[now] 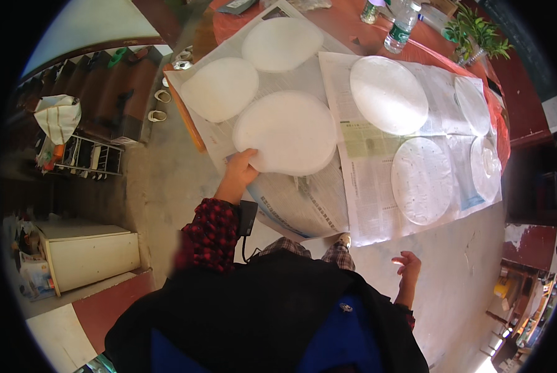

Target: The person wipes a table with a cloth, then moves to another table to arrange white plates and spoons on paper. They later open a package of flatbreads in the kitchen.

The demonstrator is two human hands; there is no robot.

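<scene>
With its thumb on top, my left hand pinches the near left edge of a large round white sheet. That sheet is smooth, and its near edge dips slightly inward by my fingers. Two more white rounds, the left one and the far one, lie just beyond it on newspaper. My right hand hangs over the floor at my right, holding nothing, its fingers partly bent and apart. Nearest to it on the table is a translucent, bubbled round.
A glossy white round and two smaller-looking ones rest on newspaper at right. Toward the back, a plastic bottle and green plant stand on the red table cover. A cabinet and shoe rack are left.
</scene>
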